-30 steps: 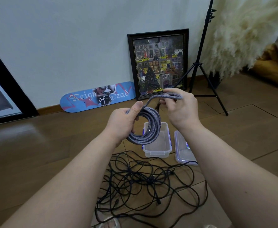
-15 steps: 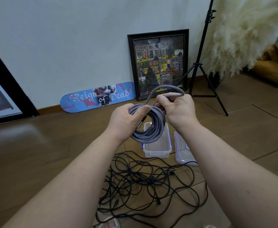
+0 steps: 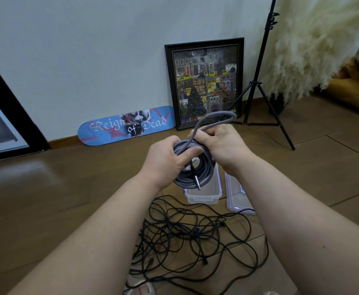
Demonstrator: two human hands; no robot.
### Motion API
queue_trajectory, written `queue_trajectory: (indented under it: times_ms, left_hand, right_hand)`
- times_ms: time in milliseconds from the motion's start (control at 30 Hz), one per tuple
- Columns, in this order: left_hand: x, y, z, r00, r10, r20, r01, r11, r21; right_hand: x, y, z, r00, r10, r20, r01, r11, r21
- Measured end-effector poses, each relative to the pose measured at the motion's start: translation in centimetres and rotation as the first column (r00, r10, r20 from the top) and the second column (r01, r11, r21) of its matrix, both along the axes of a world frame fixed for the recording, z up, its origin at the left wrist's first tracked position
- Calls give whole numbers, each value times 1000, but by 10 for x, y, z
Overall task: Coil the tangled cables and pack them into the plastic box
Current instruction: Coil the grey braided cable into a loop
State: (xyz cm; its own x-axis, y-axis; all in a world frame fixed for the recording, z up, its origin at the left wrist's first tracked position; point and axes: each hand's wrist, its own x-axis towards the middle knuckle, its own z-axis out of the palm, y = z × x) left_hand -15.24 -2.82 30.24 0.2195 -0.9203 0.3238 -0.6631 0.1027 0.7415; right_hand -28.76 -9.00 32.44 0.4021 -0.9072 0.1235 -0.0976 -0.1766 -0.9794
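Grey braided cable (image 3: 197, 167) coiled and gripped by left hand (image 3: 165, 160) to keep loops together; tail loop pinched in right hand (image 3: 221, 143), likely for wrapping. Held above open plastic box (image 3: 203, 194); black tangled cables (image 3: 195, 233) on floor.

Coiled grey cable (image 3: 197, 167) above clear box (image 3: 203, 193)

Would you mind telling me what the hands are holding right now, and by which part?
Both grip the grey braided cable: the left hand grips the coil's top, the right hand its loose end loop.
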Motion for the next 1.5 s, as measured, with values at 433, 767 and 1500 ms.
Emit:
queue_trajectory:
  times_ms: [433, 767, 1500]
  left_hand:
    - [4, -1, -1, 968, 119, -220, -124, 992, -10]
    - [11, -5, 0, 835, 349, -424, -383, 924, 7]
    - [30, -2, -11, 916, 399, -41, -397, 917, 46]
  right_hand:
    - [-4, 4, -1, 972, 233, -36, -222, 957, 188]
    - [8, 21, -4, 715, -28, -698, -407, 795, -450]
    - [-3, -3, -1, 727, -495, -476, 268, 843, -466]
